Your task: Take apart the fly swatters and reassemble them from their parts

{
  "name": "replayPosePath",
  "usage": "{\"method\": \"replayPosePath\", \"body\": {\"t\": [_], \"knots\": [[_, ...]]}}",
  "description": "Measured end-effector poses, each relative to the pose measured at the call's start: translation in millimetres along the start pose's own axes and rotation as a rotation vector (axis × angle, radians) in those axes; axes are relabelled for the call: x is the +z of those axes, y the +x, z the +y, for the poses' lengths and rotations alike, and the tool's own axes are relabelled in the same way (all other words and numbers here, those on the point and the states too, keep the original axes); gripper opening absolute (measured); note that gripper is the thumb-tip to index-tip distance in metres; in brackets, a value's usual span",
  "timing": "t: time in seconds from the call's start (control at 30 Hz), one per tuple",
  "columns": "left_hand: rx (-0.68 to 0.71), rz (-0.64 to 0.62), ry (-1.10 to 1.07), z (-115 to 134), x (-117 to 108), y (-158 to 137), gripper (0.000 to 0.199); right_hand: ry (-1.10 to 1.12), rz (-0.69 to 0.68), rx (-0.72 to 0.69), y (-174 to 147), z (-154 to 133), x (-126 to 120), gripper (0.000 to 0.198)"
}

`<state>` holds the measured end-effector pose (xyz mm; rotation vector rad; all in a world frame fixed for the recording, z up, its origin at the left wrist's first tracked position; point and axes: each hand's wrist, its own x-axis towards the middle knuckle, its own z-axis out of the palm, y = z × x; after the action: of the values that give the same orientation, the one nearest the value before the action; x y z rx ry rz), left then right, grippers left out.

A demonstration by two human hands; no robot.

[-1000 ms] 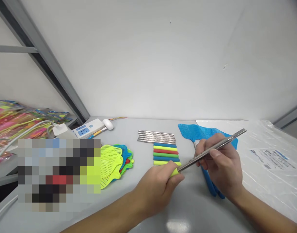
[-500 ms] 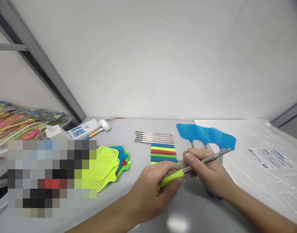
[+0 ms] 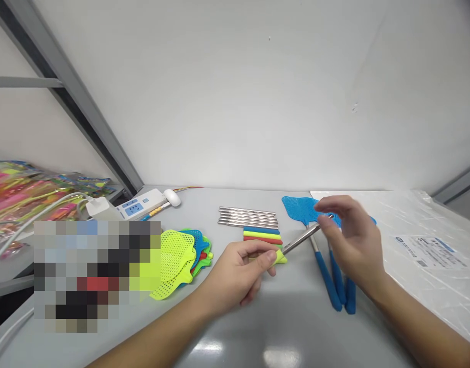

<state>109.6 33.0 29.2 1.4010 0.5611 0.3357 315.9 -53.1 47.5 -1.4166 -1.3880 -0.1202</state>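
My left hand grips a yellow-green fly swatter handle, its fingers closed around it. From this handle a metal rod slants up to the right. Around the rod's upper tip, my right hand has its fingers apart and curved; whether a finger touches the tip I cannot tell. Behind and below that hand lie several blue fly swatters with metal shafts and blue handles, their heads partly covered. Beyond my left hand are stacked coloured handles, the nearer ones hidden by it.
Several metal rods lie in a row farther back. To the left is a pile of mesh swatter heads. A power strip and a white mouse sit at back left. A wrapped white package lies right.
My right hand has let go of the rod's middle and moved up to its tip, fingers opening. The rod now points more steeply upward, and the blue swatter handles have come into view.
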Motion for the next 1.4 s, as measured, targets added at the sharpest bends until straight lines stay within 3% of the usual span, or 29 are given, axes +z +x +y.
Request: {"method": "replayPosePath", "body": {"t": [0.1, 0.17, 0.27, 0.47, 0.73, 0.97, 1.1, 1.27, 1.4], "knots": [[0.05, 0.039, 0.074, 2, -3, 0, 0.035, -0.445, -0.349, -0.393, 4, 0, -8, 0.017], [0.105, 0.088, 0.081, 4, -5, 1, 0.033, -0.648, -0.438, -0.479, 5, -1, -8, 0.02], [0.187, 0.147, 0.005, 4, -8, 3, 0.032, -0.771, -0.435, -0.502, 1, -3, -5, 0.031], [0.312, 0.219, -0.156, 3, -12, 0, 0.035, -0.717, -0.513, -0.607, -16, -5, 6, 0.035], [0.25, 0.219, -0.292, -5, 3, -1, 0.043, -0.795, -0.529, -0.65, -26, -22, 16, 0.03], [0.22, 0.227, -0.223, -8, 4, 0, 0.043, -0.848, -0.586, -0.638, -29, -30, 17, 0.026], [0.2, 0.18, 0.049, 7, 3, -2, 0.038, -0.778, -0.558, -0.662, -22, -21, 14, 0.028], [0.379, 0.16, 0.847, 27, 4, -19, 0.03, -0.673, -0.51, -0.693, -13, -16, 12, 0.035], [0.416, 0.218, 1.014, 13, 4, -51, 0.028, -0.607, -0.605, -0.772, -9, -38, 19, 0.032]]}}
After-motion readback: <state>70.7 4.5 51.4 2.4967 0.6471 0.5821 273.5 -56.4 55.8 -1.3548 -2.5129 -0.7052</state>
